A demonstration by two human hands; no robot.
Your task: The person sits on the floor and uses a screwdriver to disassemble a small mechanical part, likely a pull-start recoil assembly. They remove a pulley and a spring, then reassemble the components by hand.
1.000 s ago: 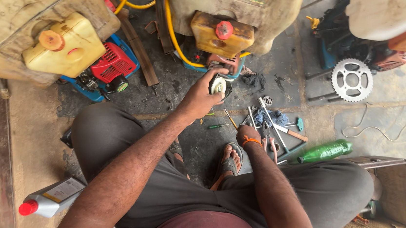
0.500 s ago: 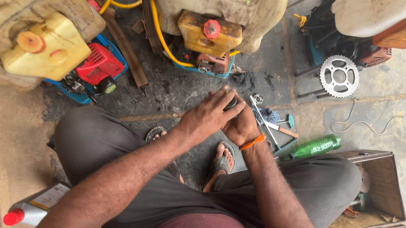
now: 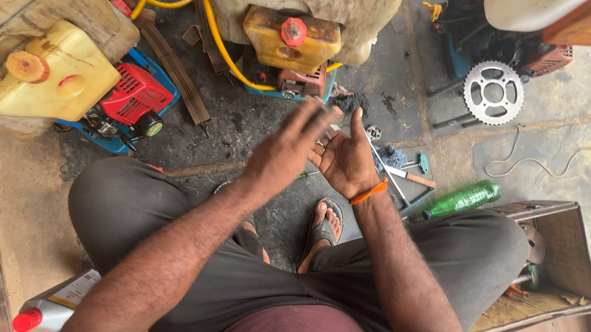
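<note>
My left hand (image 3: 288, 150) is raised in front of me with its fingers stretched out and blurred by motion, lying across the palm of my right hand (image 3: 347, 162). My right hand is held palm open with the thumb up, and an orange band (image 3: 369, 192) sits on its wrist. A small metal glint (image 3: 321, 147) shows where the two hands meet; what it is cannot be made out. Below the hands are my crossed legs in grey trousers and a sandalled foot (image 3: 323, 227). Loose hand tools (image 3: 402, 174) lie on the floor just right of the hands.
Ahead stands a dirty sprayer with a yellow tank and red cap (image 3: 292, 36); at left another yellow tank (image 3: 53, 81) and a red small engine (image 3: 134, 95). A sprocket (image 3: 493, 92), a green bottle (image 3: 462, 200), a wooden box (image 3: 549, 281) and an oil bottle (image 3: 48, 304) lie around.
My left hand came back from the sprayer engine to meet my right hand; both then lifted, and the left hand's fingers now spread out over the right palm. The camera moved closer.
</note>
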